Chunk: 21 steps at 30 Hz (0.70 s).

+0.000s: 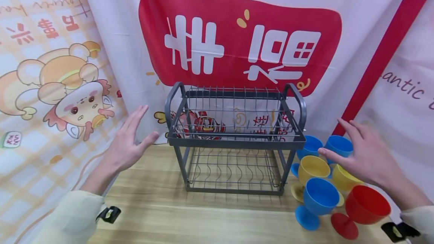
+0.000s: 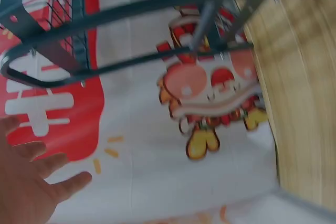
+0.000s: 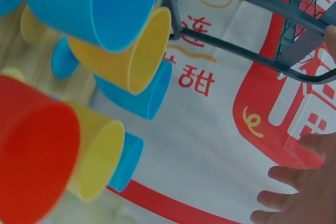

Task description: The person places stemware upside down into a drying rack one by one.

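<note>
- Grey metal makes up the two-tier dish rack (image 1: 234, 138), which stands on the wooden table (image 1: 203, 214) at the middle of the scene, close to the printed backdrop cloth (image 1: 237, 40) hanging behind it.
- The left hand (image 1: 130, 142) hovers in the air just left of the rack's left handle, palm turned toward it, fingers straight and spread; it has hold of nothing and touches nothing.
- The right hand (image 1: 364, 153) is held flat and spread to the right of the rack, above a cluster of plastic goblets; it grips nothing, and whether a fingertip brushes the yellow goblet (image 1: 313, 168) below it is hard to tell from here.
- The goblets stand right of the rack: two blue goblets (image 1: 339, 145) at the far side, a second yellow one (image 1: 344, 179) partly under the hand, a blue goblet (image 1: 318, 199) and a red goblet (image 1: 366, 205) nearest.
- The left wrist view is blurred, showing only spread fingers (image 2: 31, 182) and rack bars (image 2: 157, 3).
</note>
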Motion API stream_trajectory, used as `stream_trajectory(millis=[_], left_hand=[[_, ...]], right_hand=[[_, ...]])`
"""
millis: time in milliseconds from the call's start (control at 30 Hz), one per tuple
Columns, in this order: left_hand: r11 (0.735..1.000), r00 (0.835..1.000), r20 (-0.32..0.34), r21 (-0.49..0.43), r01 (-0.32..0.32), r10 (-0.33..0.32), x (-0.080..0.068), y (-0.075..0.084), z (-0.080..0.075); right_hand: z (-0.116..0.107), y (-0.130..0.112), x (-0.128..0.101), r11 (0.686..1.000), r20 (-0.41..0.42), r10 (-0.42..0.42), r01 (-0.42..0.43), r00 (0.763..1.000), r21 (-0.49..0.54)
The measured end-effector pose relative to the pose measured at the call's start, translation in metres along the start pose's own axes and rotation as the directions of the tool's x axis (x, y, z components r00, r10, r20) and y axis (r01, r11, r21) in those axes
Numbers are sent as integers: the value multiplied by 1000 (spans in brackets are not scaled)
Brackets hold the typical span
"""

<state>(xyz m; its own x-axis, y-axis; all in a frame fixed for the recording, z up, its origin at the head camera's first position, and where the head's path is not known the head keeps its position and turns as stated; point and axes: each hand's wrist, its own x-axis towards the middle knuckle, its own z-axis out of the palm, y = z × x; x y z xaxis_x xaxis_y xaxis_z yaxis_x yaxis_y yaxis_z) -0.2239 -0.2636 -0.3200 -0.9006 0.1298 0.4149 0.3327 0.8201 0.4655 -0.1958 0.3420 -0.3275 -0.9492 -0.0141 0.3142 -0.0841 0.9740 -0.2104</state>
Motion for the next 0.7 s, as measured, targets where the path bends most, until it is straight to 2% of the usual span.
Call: stream_trajectory(millis=[67,167,233,367,500,700], left_hand=[[994,999,-47,-111,-21,16,0,7,4],[960,994,-106,-275,-55,26,1,19,10],[921,991,-131,-383,-64,15,3,27,14],[837,990,-134,-546,-39,-41,6,45,21],[778,988,-131,-628,-19,-81,10,57,27],[738,984,-142,-675,-19,-104,15,65,42]], right_hand=[[2,-2,-4,999,-6,18,-18,1000,45],[5,-5,-10,991,-6,60,-59,998,117],[7,-7,-15,981,-8,91,-89,996,173],[12,-11,-27,951,-28,145,-132,989,278],[19,-15,-40,905,-30,210,-182,977,385],[32,-15,-57,823,-2,312,-270,950,500]])
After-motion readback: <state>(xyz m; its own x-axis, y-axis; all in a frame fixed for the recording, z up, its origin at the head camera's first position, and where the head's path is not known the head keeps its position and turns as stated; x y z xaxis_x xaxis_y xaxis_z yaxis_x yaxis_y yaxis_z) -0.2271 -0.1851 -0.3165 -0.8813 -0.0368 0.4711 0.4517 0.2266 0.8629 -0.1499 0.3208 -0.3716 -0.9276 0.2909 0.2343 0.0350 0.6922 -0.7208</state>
